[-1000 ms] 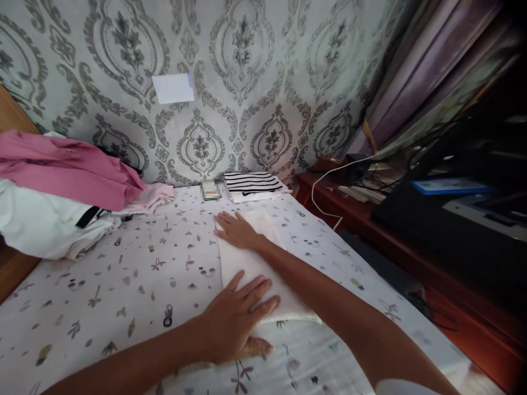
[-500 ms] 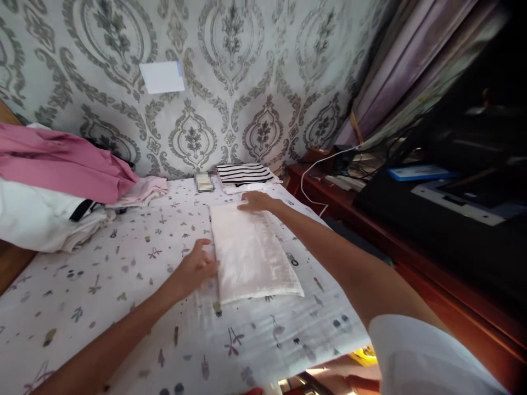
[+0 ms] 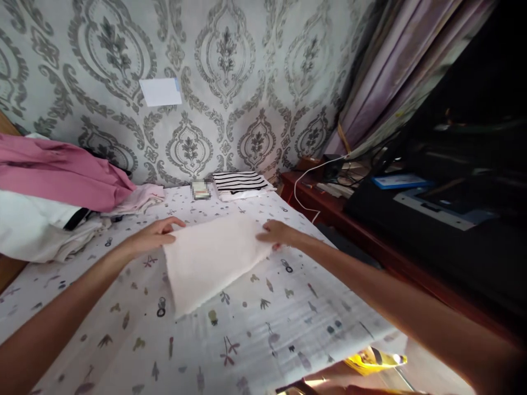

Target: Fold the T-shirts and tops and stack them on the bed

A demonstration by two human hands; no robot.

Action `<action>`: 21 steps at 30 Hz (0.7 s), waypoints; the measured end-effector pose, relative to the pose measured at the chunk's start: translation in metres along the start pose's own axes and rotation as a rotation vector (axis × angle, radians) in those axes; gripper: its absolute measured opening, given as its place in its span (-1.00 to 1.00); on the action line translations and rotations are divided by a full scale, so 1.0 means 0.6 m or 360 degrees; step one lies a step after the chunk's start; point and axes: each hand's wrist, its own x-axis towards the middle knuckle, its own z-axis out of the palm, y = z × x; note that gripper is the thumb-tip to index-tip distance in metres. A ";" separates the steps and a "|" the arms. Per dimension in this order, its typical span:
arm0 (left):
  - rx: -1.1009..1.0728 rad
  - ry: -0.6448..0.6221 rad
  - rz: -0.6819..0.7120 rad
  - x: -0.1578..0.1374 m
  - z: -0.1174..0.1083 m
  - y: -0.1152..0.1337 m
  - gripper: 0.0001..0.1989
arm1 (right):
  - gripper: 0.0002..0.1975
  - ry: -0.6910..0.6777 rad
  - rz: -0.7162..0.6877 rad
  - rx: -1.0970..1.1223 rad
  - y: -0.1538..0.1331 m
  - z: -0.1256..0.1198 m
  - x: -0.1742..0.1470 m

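Note:
A folded piece of white cloth (image 3: pixel 214 260) is held between my two hands over the patterned bed sheet (image 3: pixel 135 340). It is tilted, its lower edge slanting up toward the right. My left hand (image 3: pixel 154 237) pinches its upper left corner, thumb and fingers closed on it. At the right end my right hand (image 3: pixel 276 235) grips the edge, with some fingertips hidden behind the fabric. Just beyond the cloth, a black-and-white striped folded garment (image 3: pixel 241 184) lies on a light one near the wall.
Pink clothing (image 3: pixel 66 170) and white clothing (image 3: pixel 33 225) are heaped at the left. A small blurred-out item (image 3: pixel 200 190) sits beside the striped garment. To the right stands a dark red cabinet (image 3: pixel 302 189) with a white cable (image 3: pixel 296 192). A yellow item (image 3: pixel 370 359) shows below the bed's edge.
The white cloth was lying flat; now both hands have hold of it and it has turned, shifting left. My left hand moved up and left to a corner, my right hand nearer and rightward.

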 end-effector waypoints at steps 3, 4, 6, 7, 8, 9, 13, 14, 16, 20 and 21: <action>0.0645 0.0208 -0.0071 0.025 -0.011 -0.023 -0.43 | -0.69 0.0270 0.0007 -0.0233 -0.017 0.018 -0.045; 0.0801 0.0310 -0.0013 0.035 0.005 -0.023 -0.43 | -0.68 0.0415 -0.0083 -0.0311 -0.034 0.023 -0.048; 0.0934 0.0456 0.0214 0.057 0.058 -0.013 -0.43 | -0.63 0.0584 -0.0369 -0.0342 -0.078 0.037 -0.036; 0.0901 0.0455 0.0332 0.069 0.090 -0.003 -0.44 | -0.59 0.0580 -0.0539 -0.0310 -0.103 0.048 -0.024; 0.0863 0.0430 0.0422 0.080 0.122 0.006 -0.45 | -0.54 0.0532 -0.0691 -0.0263 -0.125 0.062 -0.011; 0.0845 0.0380 0.0487 0.090 0.152 0.015 -0.45 | -0.50 0.0451 -0.0793 -0.0233 -0.145 0.079 0.004; 0.1062 0.0336 0.0325 0.102 0.218 0.021 -0.29 | -0.43 0.0288 -0.0869 -0.0326 -0.167 0.142 0.045; 0.1124 0.0340 0.0260 0.096 0.219 0.014 -0.23 | -0.41 0.0316 -0.0859 -0.0380 -0.160 0.151 0.050; 0.1196 0.0337 0.0158 0.077 0.209 -0.004 -0.15 | -0.35 0.0393 -0.0815 -0.0456 -0.137 0.156 0.057; 0.1240 0.0442 0.0024 0.027 0.172 -0.054 -0.09 | -0.24 0.0373 -0.0567 -0.0457 -0.085 0.131 0.068; 0.1249 0.0480 0.0005 0.015 0.165 -0.066 -0.09 | -0.22 0.0350 -0.0511 -0.0443 -0.075 0.124 0.070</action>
